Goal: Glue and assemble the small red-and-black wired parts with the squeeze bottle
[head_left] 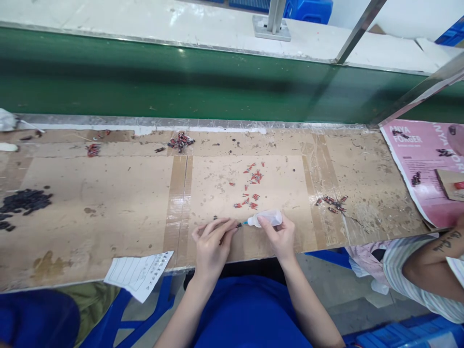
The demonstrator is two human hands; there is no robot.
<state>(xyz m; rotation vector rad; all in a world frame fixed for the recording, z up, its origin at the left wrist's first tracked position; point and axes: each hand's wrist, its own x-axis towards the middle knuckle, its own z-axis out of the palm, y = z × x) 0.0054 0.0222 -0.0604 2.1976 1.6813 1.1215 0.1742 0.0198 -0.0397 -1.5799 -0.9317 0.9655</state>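
Observation:
My right hand point(282, 237) is closed around a small translucent squeeze bottle point(268, 218) lying nearly level, its thin blue tip point(245, 223) pointing left. That tip meets or almost meets a tiny dark piece point(239, 225) pinched at the fingertips of my left hand point(214, 238). The piece is too small for me to tell its kind. Just beyond both hands, several small red-and-black parts point(256, 177) lie scattered on the cardboard-covered bench point(217, 183).
Black pieces point(27, 200) are heaped at far left. More red-and-black parts form piles at the back point(181, 141) and right point(333, 203). A paper sheet point(139, 273) overhangs the front edge. A green conveyor belt point(163, 82) runs behind. A co-worker's arm point(435, 261) is at right.

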